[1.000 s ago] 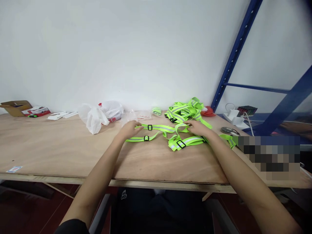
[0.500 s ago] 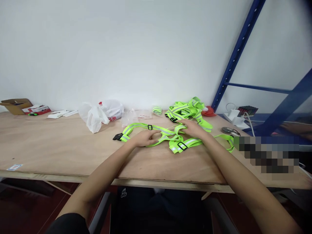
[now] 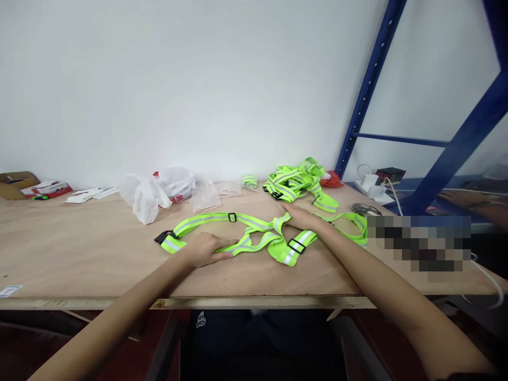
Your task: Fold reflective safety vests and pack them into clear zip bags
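Observation:
A neon-green reflective strap vest with black buckles lies spread out on the plywood table. My left hand rests flat on its lower strap, fingers stretched out to the right. My right hand lies flat on the vest's middle, where the straps cross, fingers pointing left. A black clip ends the strap at the left.
A heap of more green vests lies at the back, beside a red object. White plastic bags, clear packets, a cardboard box and a blue rack line the back. Another person's arm shows at right.
Both hands have drawn the vest toward me and spread it out; the left strap with its black clip now reaches farther left. My left hand slid down and left.

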Demonstrator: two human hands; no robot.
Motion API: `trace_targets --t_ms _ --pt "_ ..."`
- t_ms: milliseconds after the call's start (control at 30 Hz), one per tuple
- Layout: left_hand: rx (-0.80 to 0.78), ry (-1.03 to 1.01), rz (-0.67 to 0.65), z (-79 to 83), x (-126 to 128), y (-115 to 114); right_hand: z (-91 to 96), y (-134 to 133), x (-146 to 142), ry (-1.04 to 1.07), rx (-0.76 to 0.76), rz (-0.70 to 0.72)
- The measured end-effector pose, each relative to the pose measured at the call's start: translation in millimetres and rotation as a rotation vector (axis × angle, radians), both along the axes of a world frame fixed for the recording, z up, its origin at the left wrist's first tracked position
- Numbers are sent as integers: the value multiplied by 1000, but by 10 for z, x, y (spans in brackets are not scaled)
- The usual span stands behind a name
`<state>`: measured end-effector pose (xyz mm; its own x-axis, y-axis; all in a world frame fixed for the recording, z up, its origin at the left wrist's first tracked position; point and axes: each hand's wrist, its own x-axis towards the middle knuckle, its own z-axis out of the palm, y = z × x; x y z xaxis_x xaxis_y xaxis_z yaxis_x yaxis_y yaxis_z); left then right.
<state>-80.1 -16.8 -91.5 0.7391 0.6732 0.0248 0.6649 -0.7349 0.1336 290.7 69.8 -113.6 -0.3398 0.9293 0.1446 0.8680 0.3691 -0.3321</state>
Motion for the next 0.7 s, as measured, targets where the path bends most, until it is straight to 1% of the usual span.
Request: trace_targets --t_ms 100,200,300,433,533,600,700 --pt "-71 -27 61 43 -237 -81 -43 30 23 16 51 42" --pt "-164 -53 123 64 -486 -120 -109 91 89 6 73 38" --pt "-195 -67 197 65 -742 -136 -174 158 163 -7 106 47" --pt "-184 -65 295 72 -1017 -169 -220 204 218 -3 143 97" --pt "-152 -41 367 76 -1145 -194 -233 212 210 10 150 145" --pt "-99 -18 398 67 -1198 -195 -238 217 191 19 149 150" --pt "32 7 388 42 -1231 -165 -227 212 154 34 143 123"
